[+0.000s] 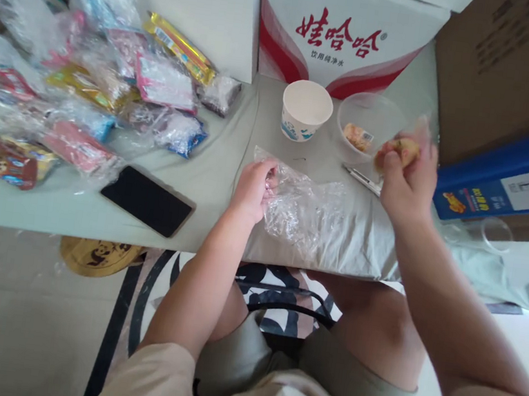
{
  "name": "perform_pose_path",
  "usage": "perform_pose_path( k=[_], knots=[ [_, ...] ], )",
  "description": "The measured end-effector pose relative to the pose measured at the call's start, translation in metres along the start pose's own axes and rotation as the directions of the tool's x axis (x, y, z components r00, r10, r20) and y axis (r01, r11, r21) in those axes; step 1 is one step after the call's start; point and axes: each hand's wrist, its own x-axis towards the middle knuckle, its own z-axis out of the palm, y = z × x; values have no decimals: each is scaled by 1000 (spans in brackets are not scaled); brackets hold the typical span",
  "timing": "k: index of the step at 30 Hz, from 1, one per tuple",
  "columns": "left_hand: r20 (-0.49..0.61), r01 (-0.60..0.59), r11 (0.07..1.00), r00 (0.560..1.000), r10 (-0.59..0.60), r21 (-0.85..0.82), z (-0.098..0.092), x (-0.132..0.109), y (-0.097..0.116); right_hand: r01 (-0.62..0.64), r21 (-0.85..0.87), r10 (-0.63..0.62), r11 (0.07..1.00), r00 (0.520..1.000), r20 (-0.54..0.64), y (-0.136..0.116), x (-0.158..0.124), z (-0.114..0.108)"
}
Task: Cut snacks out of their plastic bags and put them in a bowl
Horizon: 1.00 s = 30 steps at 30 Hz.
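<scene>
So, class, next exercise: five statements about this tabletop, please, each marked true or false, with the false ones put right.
1. The left hand holds a clear plastic bag. True.
2. The right hand holds nothing. False: it holds a yellowish piece of food.
3. The paper cup lies on its side. False: it stands upright.
4. The phone lies nearer the left hand than the right. True.
5. The red-and-white box stands behind the paper cup. True.

Around the paper cup (304, 122) on the pale, creased table cover (218, 159): a red-and-white carton (347, 37) toward twelve o'clock, a clear bowl (376, 112) at three, a slim silver tool (363, 180) at four — then a black phone (145, 202) at eight, wrapped snacks (95, 94) heaped at nine.
</scene>
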Motion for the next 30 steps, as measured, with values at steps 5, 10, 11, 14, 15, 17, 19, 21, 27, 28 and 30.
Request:
perform_pose_path(
  k=[5,10,11,14,15,17,19,21,27,28,30],
  knots=[
    [74,39,999,997,-39,3,0,-9,4,-92,-234,110,968,992,68,23,57,-2],
    [174,31,999,984,-26,-23,-4,-10,6,-51,-118,59,992,996,65,18,33,-7],
    [215,52,998,976,-45,-26,-5,-10,7,-23,-85,28,996,998,56,12,15,-7],
    [421,210,978,886,-197,16,-6,-13,7,-45,95,30,994,988,155,-4,-46,1],
    [492,272,961,831,-261,51,-5,-15,6,-46,150,12,988,976,218,-7,-63,6],
    [579,361,922,726,-371,137,-5,-20,1,-39,221,-34,974,949,314,-9,-89,16],
    [567,373,909,714,-410,186,-5,-23,-6,-21,288,-110,957,896,430,-8,-99,23],
    [478,294,937,806,-348,187,-7,-21,-12,-9,369,-200,930,829,523,-6,-98,23],
    [296,-58,990,955,16,131,-11,-3,-15,-42,395,-213,918,788,578,-10,-96,21],
    [294,-73,989,955,33,127,-10,-1,-14,-54,356,-175,933,797,578,-12,-96,22],
    [294,-78,990,955,41,117,-9,1,-13,-80,319,-119,944,821,558,-15,-95,24]
  ],
)
